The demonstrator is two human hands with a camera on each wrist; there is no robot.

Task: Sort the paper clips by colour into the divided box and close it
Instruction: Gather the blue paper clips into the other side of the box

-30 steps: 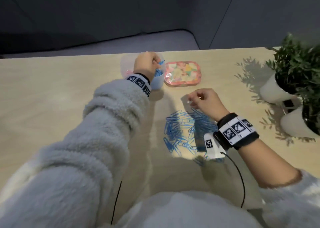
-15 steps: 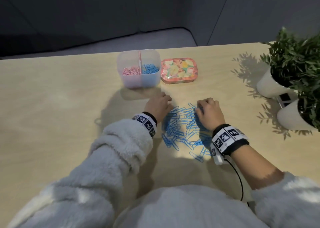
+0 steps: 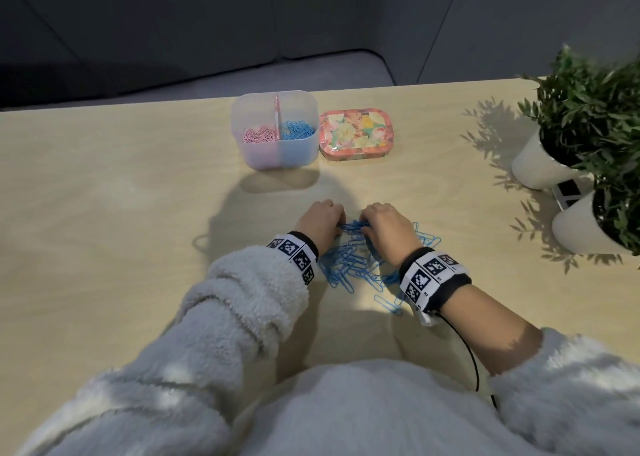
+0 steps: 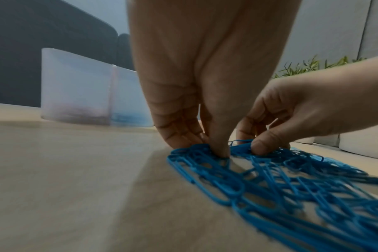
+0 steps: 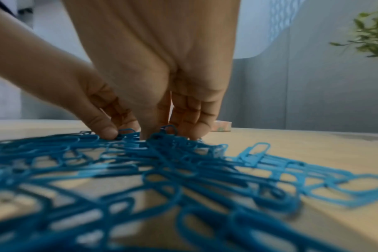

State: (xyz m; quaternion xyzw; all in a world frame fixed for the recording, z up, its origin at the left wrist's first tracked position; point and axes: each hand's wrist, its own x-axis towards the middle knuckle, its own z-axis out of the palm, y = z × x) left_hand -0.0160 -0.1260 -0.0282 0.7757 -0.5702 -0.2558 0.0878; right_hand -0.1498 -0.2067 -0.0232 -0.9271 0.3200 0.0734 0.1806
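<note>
While both hands work the far edge of the blue paper clips (image 3: 356,265) on the table (image 3: 104,213), the relation that counts is that the divided box (image 3: 275,150) stands straight ahead of them, well apart from the heap and set a little toward the left — so the left hand (image 3: 320,221) looks the nearer carrier, though only by a little. Its thumb and fingertips pinch a small bunch of clips at the heap's edge, and the right hand (image 3: 388,227) pinches another bunch just beside it, the two nearly touching. Clips lie tangled and flat, pointing every way (no single long axis to line up with). Inside the box, pink clips (image 3: 261,134) fill the left compartment and blue ones the right, with the divider (image 3: 277,116) running away from the person; any handful must land right of it. A floral lid (image 3: 356,135) rests just to the right of the box, not yet on — closing seems some way off
</note>
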